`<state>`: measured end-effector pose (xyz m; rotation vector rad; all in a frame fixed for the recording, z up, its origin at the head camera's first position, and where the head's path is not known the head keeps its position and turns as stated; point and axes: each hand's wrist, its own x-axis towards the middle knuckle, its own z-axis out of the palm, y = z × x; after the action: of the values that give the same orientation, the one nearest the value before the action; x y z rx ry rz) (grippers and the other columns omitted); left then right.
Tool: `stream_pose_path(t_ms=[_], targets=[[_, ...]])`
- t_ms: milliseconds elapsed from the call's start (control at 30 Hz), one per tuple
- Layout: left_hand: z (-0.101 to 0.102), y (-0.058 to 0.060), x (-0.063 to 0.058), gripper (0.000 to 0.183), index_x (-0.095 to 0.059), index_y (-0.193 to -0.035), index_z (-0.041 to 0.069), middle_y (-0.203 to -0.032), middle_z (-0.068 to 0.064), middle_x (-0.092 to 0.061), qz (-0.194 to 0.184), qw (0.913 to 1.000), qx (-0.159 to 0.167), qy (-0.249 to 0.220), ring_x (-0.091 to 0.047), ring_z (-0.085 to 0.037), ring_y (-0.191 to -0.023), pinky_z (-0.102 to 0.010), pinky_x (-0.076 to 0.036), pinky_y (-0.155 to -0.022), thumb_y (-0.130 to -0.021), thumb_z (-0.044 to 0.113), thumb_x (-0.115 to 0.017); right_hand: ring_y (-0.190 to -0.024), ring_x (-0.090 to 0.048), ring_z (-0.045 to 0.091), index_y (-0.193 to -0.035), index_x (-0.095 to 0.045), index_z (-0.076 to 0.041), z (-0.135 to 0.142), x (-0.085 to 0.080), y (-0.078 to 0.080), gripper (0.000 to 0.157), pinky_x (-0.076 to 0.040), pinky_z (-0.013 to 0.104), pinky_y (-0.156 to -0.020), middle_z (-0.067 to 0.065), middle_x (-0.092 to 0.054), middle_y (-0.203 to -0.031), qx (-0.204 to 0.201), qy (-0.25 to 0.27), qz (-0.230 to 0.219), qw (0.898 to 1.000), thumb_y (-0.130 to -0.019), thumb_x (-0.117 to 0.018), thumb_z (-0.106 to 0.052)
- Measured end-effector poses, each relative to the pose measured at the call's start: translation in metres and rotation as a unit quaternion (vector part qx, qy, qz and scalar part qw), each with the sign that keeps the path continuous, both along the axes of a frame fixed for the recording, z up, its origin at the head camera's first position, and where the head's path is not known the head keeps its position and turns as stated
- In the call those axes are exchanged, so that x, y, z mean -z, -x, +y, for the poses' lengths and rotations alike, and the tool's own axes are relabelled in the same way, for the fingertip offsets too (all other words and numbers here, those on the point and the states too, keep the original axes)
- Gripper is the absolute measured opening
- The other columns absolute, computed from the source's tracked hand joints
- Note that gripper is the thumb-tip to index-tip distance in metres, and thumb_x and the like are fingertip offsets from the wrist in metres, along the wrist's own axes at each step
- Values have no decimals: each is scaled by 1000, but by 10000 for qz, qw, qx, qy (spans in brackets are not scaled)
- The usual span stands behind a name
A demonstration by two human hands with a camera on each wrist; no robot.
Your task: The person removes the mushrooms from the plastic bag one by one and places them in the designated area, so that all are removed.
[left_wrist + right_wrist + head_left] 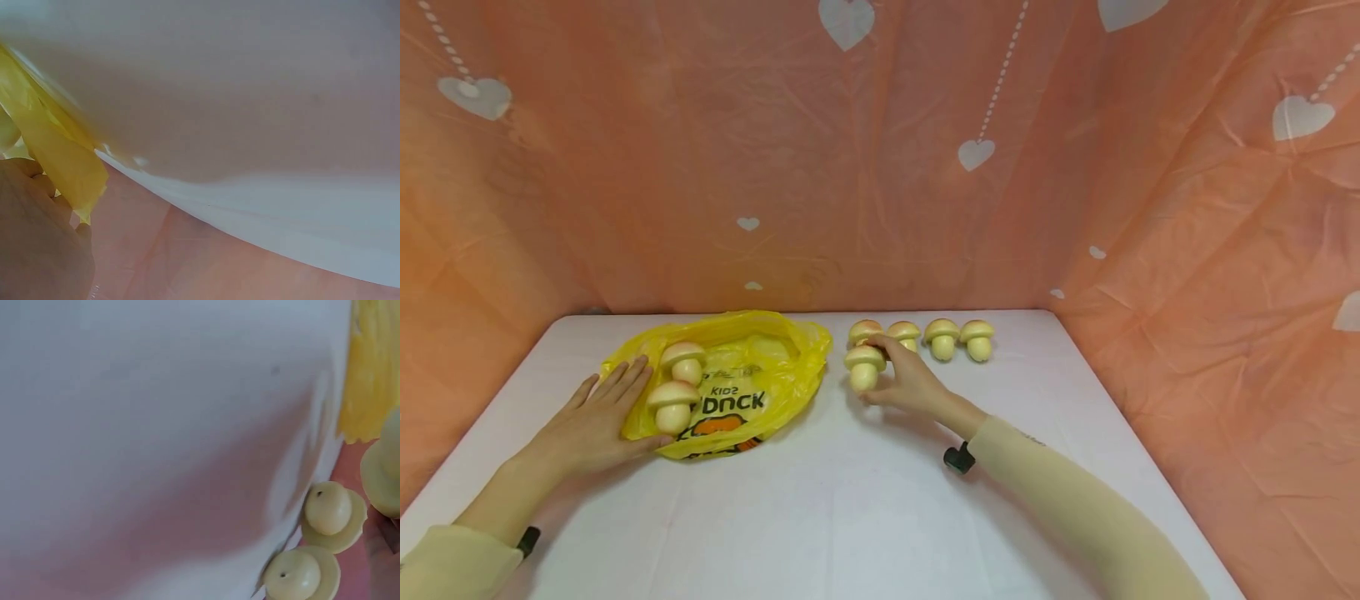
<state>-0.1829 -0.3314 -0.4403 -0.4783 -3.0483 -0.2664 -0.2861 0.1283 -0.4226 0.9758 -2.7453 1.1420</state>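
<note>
My right hand (pixel 910 379) grips a toy mushroom (pixel 864 377) with a pale stem and reddish-tan cap; the same held mushroom (pixel 384 475) shows at the edge of the right wrist view. Behind it several like mushrooms (pixel 942 337) stand in a row, one partly covered by the held one. A yellow plastic bag (pixel 797 379) with printed lettering lies on its side, its mouth spread. Two mushrooms (pixel 673 406) sit on the bag, at its left. My left hand (pixel 591 425) rests on the bag's left edge, fingers extended; the left wrist view shows it against yellow plastic (pixel 69 156).
A white-covered table (pixel 820 517) holds everything. An orange cloth (pixel 880 167) with pale hearts hangs behind and along both sides. The row of mushrooms stands near the table's back edge, right of the bag.
</note>
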Motion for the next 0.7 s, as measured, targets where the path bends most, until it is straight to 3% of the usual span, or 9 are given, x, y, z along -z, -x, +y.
stream_pose_path(t_ms=[500,700], targets=[[0,-2,0,114,-11,-163,-7,-171,-28,-8,72,10000,23,34,-9,-49,-156,-63,6,-125,-93,64,-65,-125,-60,28,-144,-47,4,8,9,2,83,-48,45,-109,17,-61,-139,-254,-508,154,9983,-76,-92,-12],[0,-1,0,114,-11,-163,-7,-171,-28,-8,79,10000,40,31,-11,-50,-156,-62,7,-125,-93,64,-66,-129,-56,29,-144,-46,3,10,14,0,83,-45,47,-113,17,-58,-141,-291,-548,-56,9981,-77,-92,-10]])
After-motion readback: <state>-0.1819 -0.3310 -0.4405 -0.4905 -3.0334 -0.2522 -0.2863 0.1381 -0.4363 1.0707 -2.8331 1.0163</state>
